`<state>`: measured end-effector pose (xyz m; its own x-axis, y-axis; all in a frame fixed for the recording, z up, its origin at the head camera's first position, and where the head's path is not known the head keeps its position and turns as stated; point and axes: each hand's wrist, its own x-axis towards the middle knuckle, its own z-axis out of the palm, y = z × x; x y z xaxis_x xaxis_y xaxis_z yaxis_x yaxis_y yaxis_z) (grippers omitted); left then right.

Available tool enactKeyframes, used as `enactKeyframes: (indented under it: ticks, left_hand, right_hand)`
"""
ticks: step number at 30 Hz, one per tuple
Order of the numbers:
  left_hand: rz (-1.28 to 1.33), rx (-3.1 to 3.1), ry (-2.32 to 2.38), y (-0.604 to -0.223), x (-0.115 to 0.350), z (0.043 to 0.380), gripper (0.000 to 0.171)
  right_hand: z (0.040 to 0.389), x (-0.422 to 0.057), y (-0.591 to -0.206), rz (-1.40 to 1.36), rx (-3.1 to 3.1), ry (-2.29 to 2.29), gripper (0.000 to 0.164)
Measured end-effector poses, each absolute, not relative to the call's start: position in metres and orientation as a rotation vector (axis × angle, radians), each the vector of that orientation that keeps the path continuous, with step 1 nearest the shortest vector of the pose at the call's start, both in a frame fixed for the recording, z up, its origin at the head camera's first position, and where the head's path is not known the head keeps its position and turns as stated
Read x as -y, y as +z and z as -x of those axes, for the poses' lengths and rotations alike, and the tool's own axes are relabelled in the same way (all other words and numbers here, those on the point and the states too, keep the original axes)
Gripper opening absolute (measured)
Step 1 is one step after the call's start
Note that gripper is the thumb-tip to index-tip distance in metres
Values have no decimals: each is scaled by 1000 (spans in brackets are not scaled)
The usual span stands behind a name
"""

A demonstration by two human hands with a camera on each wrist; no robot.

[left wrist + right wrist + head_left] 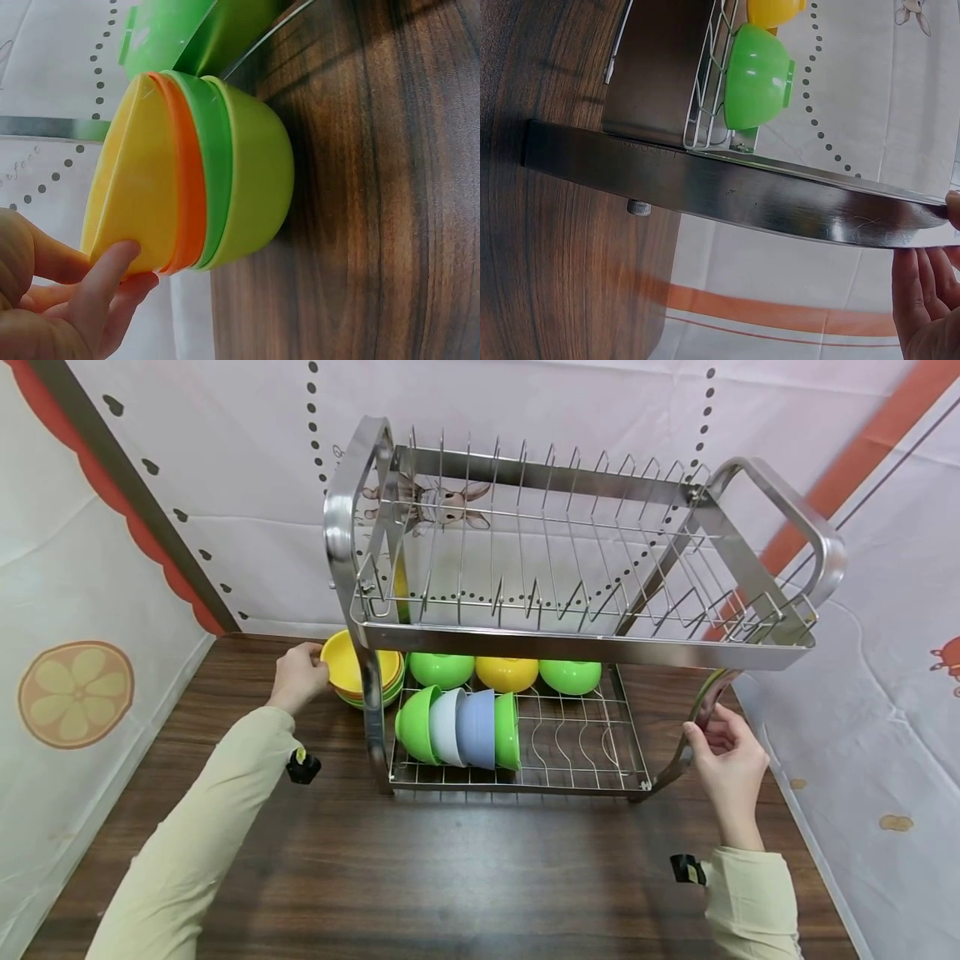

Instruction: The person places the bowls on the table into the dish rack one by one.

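My left hand (298, 678) pinches the rim of a yellow bowl (139, 172), thumb on one side and fingers on the other. That bowl sits at the top of a nested stack, with an orange bowl (187, 176), a green bowl (214, 169) and a yellow-green bowl (259, 169) below it. The stack stands left of a two-tier metal dish rack (585, 647), partly behind its left front leg. At the rack's right side, my right hand (727, 764) grips the curved metal upright (780, 202) between thumb and fingers.
On the rack's lower tier, green, white and blue bowls (476, 729) stand on edge in a row. Behind them, two green bowls and a yellow bowl (507, 674) lie upside down. The upper tier (555, 543) is bare wire. Patterned cloth walls (187, 410) enclose the brown wooden table (465, 868).
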<state>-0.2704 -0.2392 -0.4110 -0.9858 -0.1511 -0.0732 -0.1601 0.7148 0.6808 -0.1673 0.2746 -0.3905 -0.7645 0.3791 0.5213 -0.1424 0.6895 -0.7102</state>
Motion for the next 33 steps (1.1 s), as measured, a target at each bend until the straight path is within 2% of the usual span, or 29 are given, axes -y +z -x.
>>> enactKeyframes:
  ticks: [17,33]
  left_hand:
    - [77,-2991,1051,-385,270,253,41]
    - [-17,-3124,762,-354,288,204,35]
  right_hand:
    - [167,-274,-390,185,2240,1017,35]
    - [168,-275,-391,161,2232,1006,35]
